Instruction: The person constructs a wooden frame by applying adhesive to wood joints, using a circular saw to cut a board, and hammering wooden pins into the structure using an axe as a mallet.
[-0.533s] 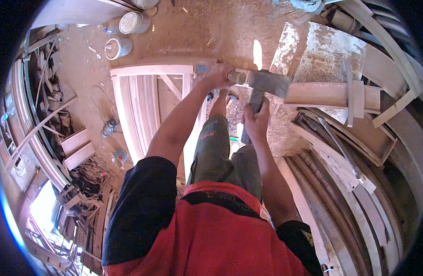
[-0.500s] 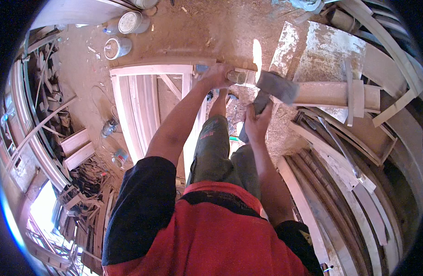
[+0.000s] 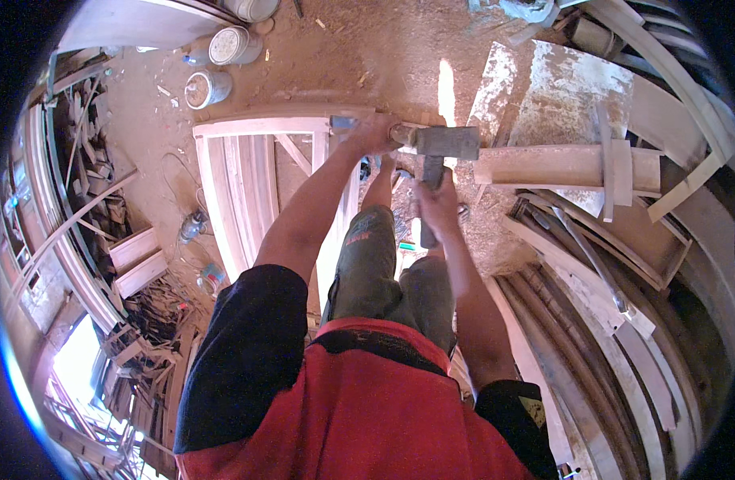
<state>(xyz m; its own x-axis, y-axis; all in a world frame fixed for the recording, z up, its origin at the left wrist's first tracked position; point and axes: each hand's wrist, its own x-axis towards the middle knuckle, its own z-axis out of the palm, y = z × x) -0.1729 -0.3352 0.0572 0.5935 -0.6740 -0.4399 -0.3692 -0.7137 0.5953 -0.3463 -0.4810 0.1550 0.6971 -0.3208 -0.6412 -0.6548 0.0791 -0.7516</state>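
My left hand [image 3: 373,133] is closed around a chisel at the corner of a pale wooden frame [image 3: 263,126]. The chisel's handle [image 3: 402,137] sticks out to the right of the fist, and a bluish flat part shows on the left. My right hand [image 3: 439,202] grips the handle of a mallet with a blocky grey head [image 3: 451,143]. The left face of that head is at the butt of the chisel handle and looks to be touching it. Where the chisel's tip meets the wood cannot be made out.
White buckets [image 3: 208,89] stand at the far left. A curved board [image 3: 567,166] and a paint-worn panel [image 3: 575,88] lie to the right. Long curved timbers [image 3: 575,360] are stacked at the near right, and scrap wood [image 3: 155,312] is heaped on the left.
The mallet has swung left, from a blurred position apart from the chisel to its handle end. My right hand has moved slightly left with it; my left hand stays nearly in place.
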